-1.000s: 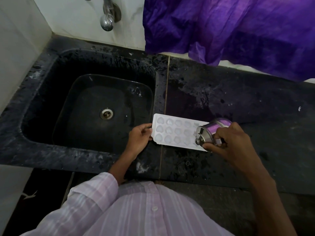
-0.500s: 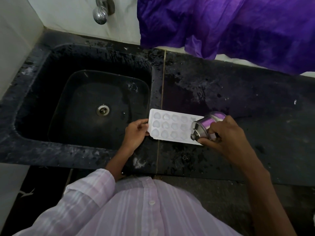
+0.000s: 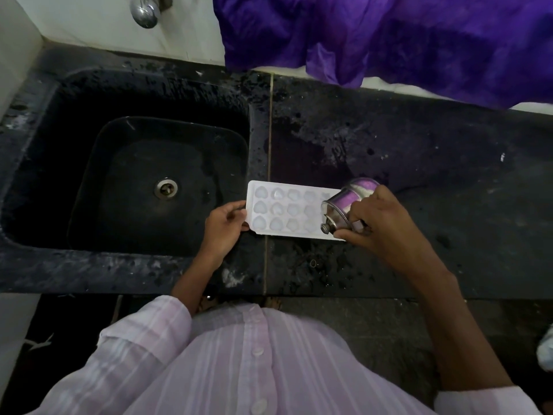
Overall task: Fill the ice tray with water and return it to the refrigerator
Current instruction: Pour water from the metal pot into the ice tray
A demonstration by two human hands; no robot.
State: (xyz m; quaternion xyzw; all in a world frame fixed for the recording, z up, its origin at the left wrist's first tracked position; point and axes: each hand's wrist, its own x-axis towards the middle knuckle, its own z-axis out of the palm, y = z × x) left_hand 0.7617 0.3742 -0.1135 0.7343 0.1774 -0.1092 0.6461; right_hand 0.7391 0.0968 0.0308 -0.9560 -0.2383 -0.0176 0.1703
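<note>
While r. hand (image 3: 380,226) has the steel cup (image 3: 344,208) tipped over the ice tray (image 3: 287,211), the step in hand is the pour, by my read.

Near to far: shirt (image 3: 239,369) is nearest, below both wrists. L. hand (image 3: 223,232): fingers (image 3: 232,208) pinch the tray's short edge. Tray lies flat on the tabletop (image 3: 419,163) and runs from l. fingers across to under r. fingers (image 3: 359,205). Those are wrapped round the cup body. Cup is tilted, mouth facing toward l. hand, over the tray's end cells. Can't tell if water is running rn, or fill level per cell: cells are glossy, too small to call.

How to do it well (judgement):
- shallow tilt, thin stream, cup low over cells, less splash
- walk cup from r. end toward l. fingers, row by row
- stop short of brim, since tray has to be carried to the fridge (not in view)
- l. fingers pin tray flat; tabletop near r. fingers looks wet w/ droplets, so tray could skate

Sink (image 3: 89,271) sits just left of l. fingers, good for dumping excess. Tap (image 3: 145,13) is beyond it at the back wall for a refill. Purple cloth (image 3: 389,40) hangs well beyond r. fingers, apart from the pour.
</note>
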